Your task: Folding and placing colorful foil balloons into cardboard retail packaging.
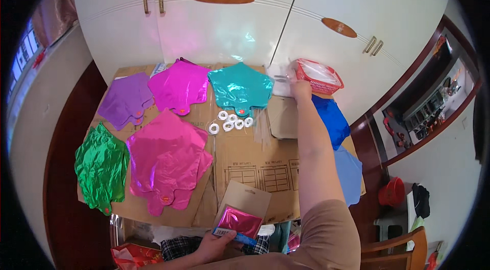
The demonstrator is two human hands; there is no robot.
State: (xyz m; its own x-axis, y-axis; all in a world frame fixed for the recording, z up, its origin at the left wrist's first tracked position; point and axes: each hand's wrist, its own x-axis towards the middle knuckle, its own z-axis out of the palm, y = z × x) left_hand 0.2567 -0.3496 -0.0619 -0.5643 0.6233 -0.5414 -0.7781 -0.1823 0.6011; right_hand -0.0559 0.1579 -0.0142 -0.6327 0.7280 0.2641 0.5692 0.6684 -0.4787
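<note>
1. Gripping a folded, shiny pink foil balloon packet on a tan cardboard backing card, the left hand sits at the near edge, thumb and fingers clamped on the packet's lower end.
2. The packet's long axis runs near-left to far-right, its card end pointing away from the person.
3. The right hand is stretched to the far side, touching a clear crinkly plastic bag; whether its fingers are closed on the bag I cannot tell.
4. Just right of that hand stands a red mesh plastic basket holding clear plastic wrapping.
5. Flat, creased star-shaped foil balloons lie on the brown flattened-cardboard surface: teal, magenta and purple along the far side, green and pink nearer on the left.
6. A blue foil balloon lies right of the forearm.
7. Small white ribbon rolls cluster just near the teal balloon, with clear thin straws beside them.
</note>
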